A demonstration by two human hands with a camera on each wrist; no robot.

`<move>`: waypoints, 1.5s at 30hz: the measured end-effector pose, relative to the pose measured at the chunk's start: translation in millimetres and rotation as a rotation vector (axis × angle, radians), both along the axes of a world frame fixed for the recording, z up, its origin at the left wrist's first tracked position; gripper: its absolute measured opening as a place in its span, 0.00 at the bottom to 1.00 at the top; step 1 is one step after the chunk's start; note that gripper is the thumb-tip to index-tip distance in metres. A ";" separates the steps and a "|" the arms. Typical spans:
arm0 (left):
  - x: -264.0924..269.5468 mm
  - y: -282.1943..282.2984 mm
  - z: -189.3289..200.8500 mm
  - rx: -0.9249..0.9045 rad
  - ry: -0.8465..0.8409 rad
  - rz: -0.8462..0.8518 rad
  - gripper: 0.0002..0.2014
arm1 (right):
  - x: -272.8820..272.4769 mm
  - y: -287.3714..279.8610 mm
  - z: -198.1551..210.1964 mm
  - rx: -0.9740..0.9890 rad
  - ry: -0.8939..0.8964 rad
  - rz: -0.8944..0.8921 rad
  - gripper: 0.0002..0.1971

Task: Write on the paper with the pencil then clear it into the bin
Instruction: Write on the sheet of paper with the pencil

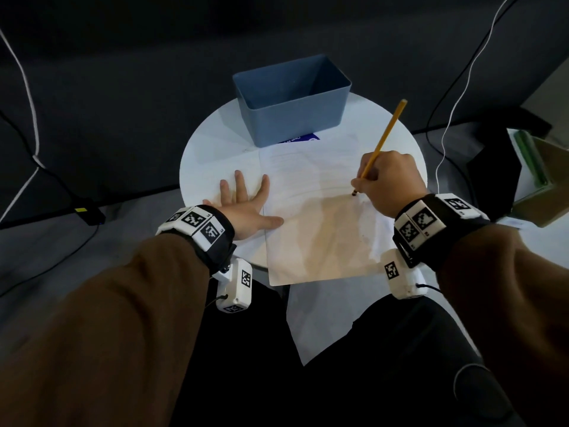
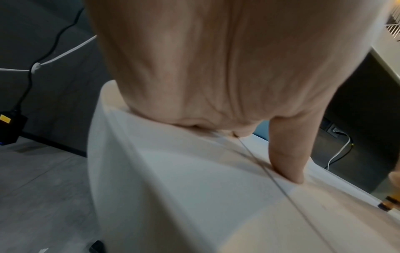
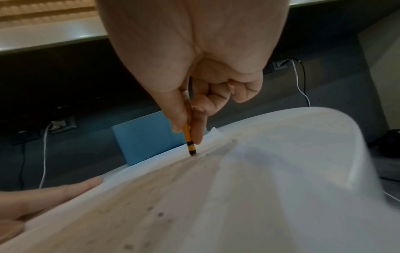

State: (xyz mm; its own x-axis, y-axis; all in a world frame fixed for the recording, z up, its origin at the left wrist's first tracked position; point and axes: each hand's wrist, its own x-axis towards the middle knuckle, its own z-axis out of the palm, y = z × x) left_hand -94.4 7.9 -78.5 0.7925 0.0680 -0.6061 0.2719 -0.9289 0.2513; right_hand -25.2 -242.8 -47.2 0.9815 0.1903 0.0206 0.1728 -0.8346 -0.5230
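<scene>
Two hands are on the job, and we read the sheet as the thing to respect: the paper (image 1: pixel 311 217) is light, thin and limp, lying on the round white table (image 1: pixel 209 143) with its near end hanging past the table's near edge, so it would slide or crease under a dragged point unless pinned. Our left hand (image 1: pixel 246 204) does that, fingers straight and spread flat on the tabletop with the thumb pressing the sheet's left edge. Our right hand (image 1: pixel 388 183) pinches the pencil (image 1: pixel 383 140) low on its yellow shaft, fingers curled, tip down on the sheet near the table's right edge; we judge the pencil stiff, light and easy to hold there. For the clearing we would take the sheet by an edge or crumple it, since it has no rigid part, and carry it to the blue bin (image 1: pixel 292 118) at the table's far edge, which looks empty. Only the head view shows the bin's open top and the overhang; the right wrist view alone shows the thumb and fingers (image 3: pixel 179 109) closing on the shaft above its black bands, and the left wrist view shows the thumb (image 2: pixel 290 154) dimpling the sheet.
</scene>
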 end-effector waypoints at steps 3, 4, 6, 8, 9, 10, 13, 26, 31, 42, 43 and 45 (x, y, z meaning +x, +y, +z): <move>0.3 0.5 0.5 -0.009 0.006 0.000 0.45 | -1.5 11.0 -1.7 0.032 -0.009 0.049 0.14; -0.1 0.7 0.6 -0.011 0.004 0.002 0.45 | -2.5 15.7 -3.6 0.037 -0.007 0.075 0.14; -0.7 0.1 0.6 -0.012 0.001 0.005 0.45 | -3.8 18.9 -7.2 0.030 0.004 0.095 0.14; -0.4 -0.2 0.2 -0.009 0.000 0.003 0.45 | -2.8 11.9 -7.0 0.027 0.011 0.054 0.13; -0.2 0.0 0.0 -0.006 0.002 0.002 0.46 | -1.7 5.8 -5.1 0.025 0.005 0.024 0.13; -0.1 0.4 0.1 -0.005 0.004 0.003 0.46 | -0.5 0.0 -2.7 0.022 -0.003 -0.003 0.14; 0.6 0.0 0.9 -0.002 0.010 -0.001 0.46 | -3.8 -4.1 1.7 0.032 -0.013 -0.013 0.15; 0.6 -0.9 1.0 0.014 0.011 -0.002 0.45 | -2.8 -22.6 3.7 -0.003 -0.036 -0.094 0.12; -0.9 -3.2 2.1 0.016 0.001 0.004 0.45 | -7.6 -6.5 -3.2 0.027 0.035 0.037 0.12; 0.1 -1.9 3.0 -0.006 0.013 0.006 0.46 | -7.8 11.4 -1.9 0.075 -0.016 0.081 0.11; -0.6 -1.7 2.9 -0.013 0.009 0.008 0.46 | -9.5 19.2 -4.2 0.075 -0.010 0.117 0.10; -1.0 -1.4 2.6 -0.019 0.002 0.006 0.46 | -11.9 27.0 -8.9 0.046 0.008 0.171 0.10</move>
